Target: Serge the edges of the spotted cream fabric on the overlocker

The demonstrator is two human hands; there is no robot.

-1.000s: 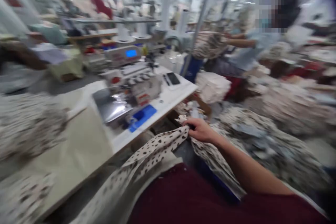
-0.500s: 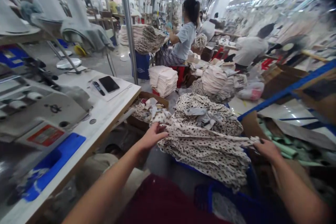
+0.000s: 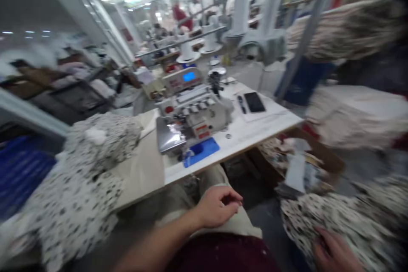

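From here I see the white table (image 3: 277,119) bearing a sewing machine (image 3: 208,115), with the heap of spotted cloth (image 3: 314,208) low to its right. My left hand (image 3: 219,206) hangs half curled over the lap (image 3: 244,223), thumb and fingers apart; my right hand (image 3: 334,250) is at the heap, too blurred to tell whether it grips.
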